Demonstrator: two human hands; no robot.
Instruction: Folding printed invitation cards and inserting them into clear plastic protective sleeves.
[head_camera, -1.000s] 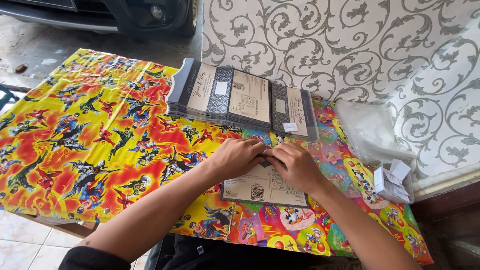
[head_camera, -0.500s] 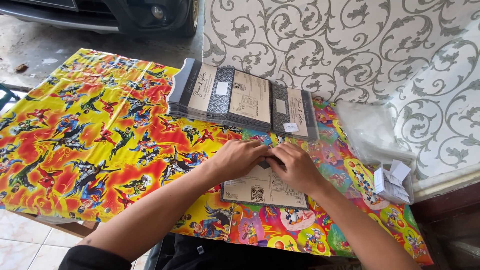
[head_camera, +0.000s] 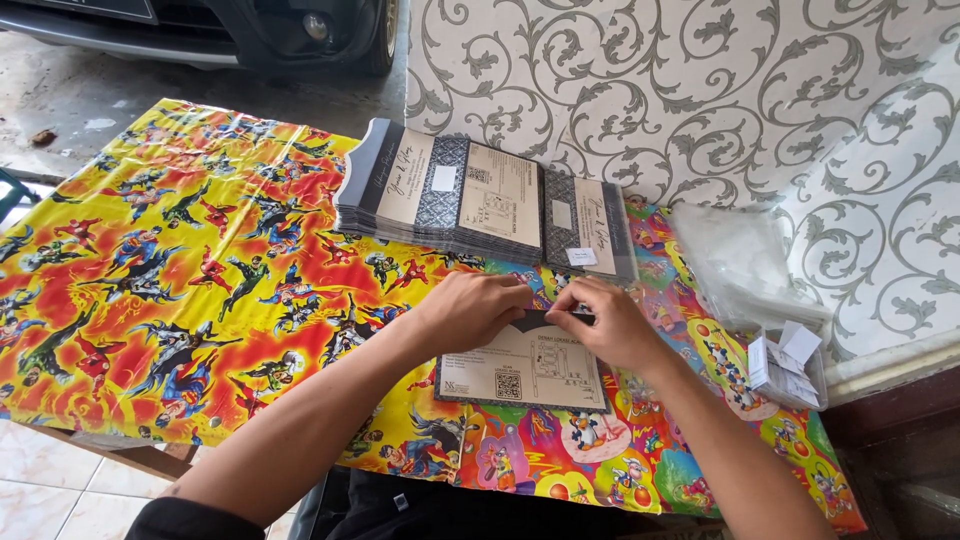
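Nothing is shifting that we can make out since the earlier frames: our hands are staying bent over the same card (head_camera: 525, 368). It is lying flat near the front edge of the surface (head_camera: 150, 300), a beige sheet with a dark patterned border, a small printed map and a square code. Our left hand (head_camera: 470, 308) and right hand (head_camera: 610, 322) are meeting at its far edge, fingers curled in a clenched grip on a dark flap (head_camera: 545, 320) there. Just beyond is sitting a fanned stack of matching cards (head_camera: 450, 195), with a smaller pile (head_camera: 590, 232) beside it. We are working on a bright comic-figure cloth; clear plastic sleeves (head_camera: 745, 262) and a small box of white labels (head_camera: 790, 362) are lying at the right, against a scroll-patterned backdrop (head_camera: 700, 90). A parked car (head_camera: 270, 30) is standing beyond.
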